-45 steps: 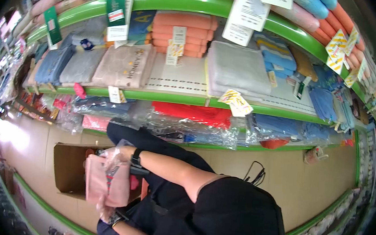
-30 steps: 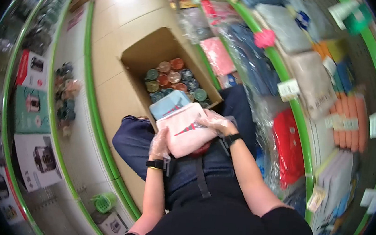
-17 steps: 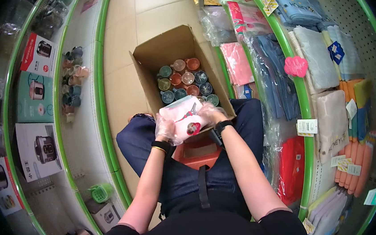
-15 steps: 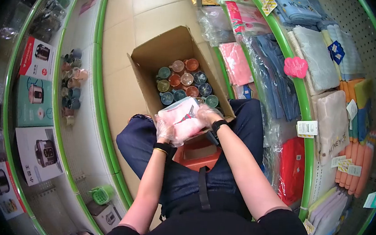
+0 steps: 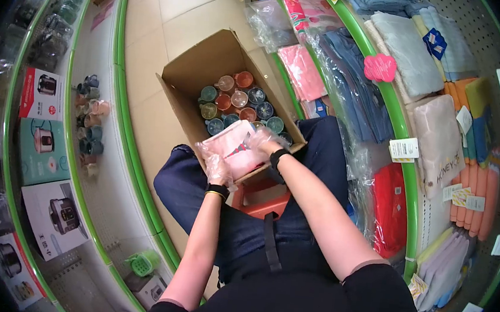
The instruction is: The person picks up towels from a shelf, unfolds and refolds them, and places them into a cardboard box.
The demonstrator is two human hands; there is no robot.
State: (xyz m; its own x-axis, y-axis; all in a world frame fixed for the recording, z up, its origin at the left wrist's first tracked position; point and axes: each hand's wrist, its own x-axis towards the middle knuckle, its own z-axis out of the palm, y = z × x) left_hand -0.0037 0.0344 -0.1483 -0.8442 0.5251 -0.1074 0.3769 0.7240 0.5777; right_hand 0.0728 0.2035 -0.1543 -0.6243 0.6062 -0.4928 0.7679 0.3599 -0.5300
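A folded pink towel (image 5: 234,144) with a dark grey and red print lies between my hands, over the near end of an open cardboard box (image 5: 196,62). My left hand (image 5: 218,168), in a clear plastic glove, grips its lower left side. On the right edge, my gloved right hand (image 5: 266,144) is closed around it, slightly blurred. Just beyond the towel, the box holds several glass mugs (image 5: 239,99) in orange, pink, green and blue, standing close together with open tops up. The towel hides some of the mugs nearest me.
An orange plastic stool (image 5: 263,205) is between my legs. To the left, a green-edged shelf (image 5: 121,103) holds small cups (image 5: 89,140), a green basket (image 5: 143,262) and boxed cookers (image 5: 57,216). Packaged clothing (image 5: 302,71) and folded towels (image 5: 410,54) fill the shelves on the right.
The view has shifted slightly, moving the box and shelves in the picture. Both hands still hold the towel, which appears tilted more steeply, its print turned a little.
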